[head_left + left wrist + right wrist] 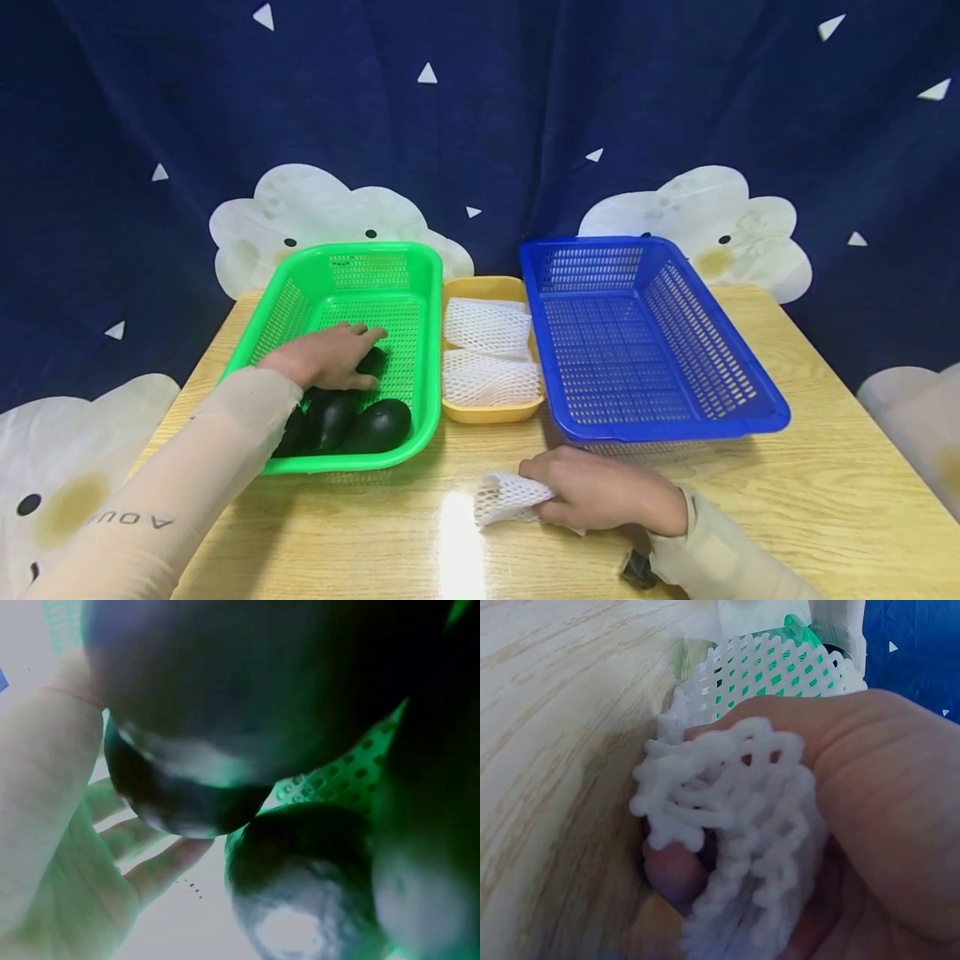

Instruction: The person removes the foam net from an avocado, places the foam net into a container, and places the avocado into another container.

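My left hand (330,354) reaches into the green basket (431,350), its fingers and thumb spread around a dark avocado (372,361). Several other avocados, one of them glossy (384,425), lie at the basket's near end, partly under my wrist. In the left wrist view, the fingers of that hand show behind a dark avocado (172,795), right at its edge. Low over the table, my right hand (600,490) grips a white foam net sleeve (506,497), whose mouth points left. The right wrist view shows the sleeve's mesh (742,787) bunched between thumb and fingers.
A yellow tray (491,414) with white foam net sleeves (489,379) stands between the green basket and a blue basket (667,431). Both baskets rest on the wooden table (375,542). Behind hangs a dark blue patterned curtain (495,125). A small black object (637,570) shows by my right wrist.
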Demonstrator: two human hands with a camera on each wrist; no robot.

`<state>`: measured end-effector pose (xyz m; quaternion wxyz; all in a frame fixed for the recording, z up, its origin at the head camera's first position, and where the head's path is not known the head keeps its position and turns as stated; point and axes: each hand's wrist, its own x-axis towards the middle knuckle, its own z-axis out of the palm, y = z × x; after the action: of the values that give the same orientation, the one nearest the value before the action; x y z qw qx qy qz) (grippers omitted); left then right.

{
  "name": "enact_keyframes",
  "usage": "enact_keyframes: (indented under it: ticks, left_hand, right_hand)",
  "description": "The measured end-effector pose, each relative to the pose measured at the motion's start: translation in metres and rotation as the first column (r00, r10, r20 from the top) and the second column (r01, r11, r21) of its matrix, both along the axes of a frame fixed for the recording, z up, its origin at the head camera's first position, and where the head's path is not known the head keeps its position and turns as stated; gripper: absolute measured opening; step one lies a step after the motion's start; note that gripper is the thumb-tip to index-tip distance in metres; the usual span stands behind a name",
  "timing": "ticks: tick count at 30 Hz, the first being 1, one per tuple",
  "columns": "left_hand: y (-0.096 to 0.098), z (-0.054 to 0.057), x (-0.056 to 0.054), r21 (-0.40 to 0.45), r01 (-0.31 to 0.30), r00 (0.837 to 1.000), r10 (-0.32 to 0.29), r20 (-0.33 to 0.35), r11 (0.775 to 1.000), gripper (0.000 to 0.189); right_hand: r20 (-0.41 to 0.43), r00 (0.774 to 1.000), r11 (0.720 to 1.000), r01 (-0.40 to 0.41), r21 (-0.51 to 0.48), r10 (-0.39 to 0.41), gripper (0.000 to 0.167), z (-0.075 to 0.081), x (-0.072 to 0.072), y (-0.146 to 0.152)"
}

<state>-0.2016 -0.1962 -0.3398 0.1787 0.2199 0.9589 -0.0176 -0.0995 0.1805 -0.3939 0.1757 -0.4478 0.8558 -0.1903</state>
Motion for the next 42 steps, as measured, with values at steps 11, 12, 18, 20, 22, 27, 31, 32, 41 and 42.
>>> enact_keyframes:
  ticks: [11,12,18,20,22,27,31,32,41,42]
  left_hand:
    - [-0.004,0.011,0.006,0.007,0.036,0.999,-0.036,-0.025,0.999,0.067]
    - [-0.005,0.012,0.006,0.011,0.033,0.999,-0.033,-0.022,0.999,0.065]
    - [-0.008,0.023,0.009,0.036,0.023,0.999,-0.022,-0.032,0.999,0.058]
    - [-0.009,0.026,0.011,0.037,0.027,0.999,-0.025,-0.041,0.999,0.057]
    - [-0.010,0.029,0.012,0.038,0.034,0.998,-0.032,-0.051,0.999,0.055]
    - [-0.010,0.034,0.015,0.059,0.074,0.993,-0.068,-0.096,0.996,0.050]
    - [-0.009,0.038,0.020,0.071,0.104,0.984,-0.093,-0.149,0.992,0.044]
    - [-0.008,0.038,0.021,0.072,0.116,0.981,-0.103,-0.164,0.991,0.043]
    - [-0.008,0.046,0.036,0.128,0.155,0.958,-0.117,-0.262,0.980,0.035]
    - [-0.008,0.046,0.038,0.138,0.159,0.955,-0.117,-0.273,0.977,0.035]
  right_hand:
    - [0.015,1.000,1.000,0.014,0.019,-0.014,0.014,-0.001,0.001,-0.002]
    - [0.017,1.000,1.000,0.015,0.020,-0.015,0.014,-0.001,0.001,-0.002]
    - [0.017,1.000,1.000,0.013,0.018,-0.014,0.013,-0.001,0.001,-0.002]
    - [0.015,1.000,1.000,0.012,0.016,-0.013,0.013,-0.002,0.001,-0.002]
    - [0.009,1.000,1.000,0.011,0.016,-0.011,0.013,-0.002,0.001,-0.001]
    - [-0.011,1.000,1.000,0.004,0.015,-0.004,0.013,-0.001,0.000,0.002]
    - [-0.019,1.000,1.000,-0.005,0.007,0.005,0.014,-0.001,0.000,0.002]
    - [-0.018,1.000,1.000,-0.006,0.007,0.006,0.014,-0.001,0.000,0.002]
    - [-0.015,1.000,1.000,-0.005,0.016,0.005,0.014,0.000,0.001,0.000]
    - [-0.018,1.000,1.000,-0.005,0.015,0.006,0.014,0.000,0.001,0.000]
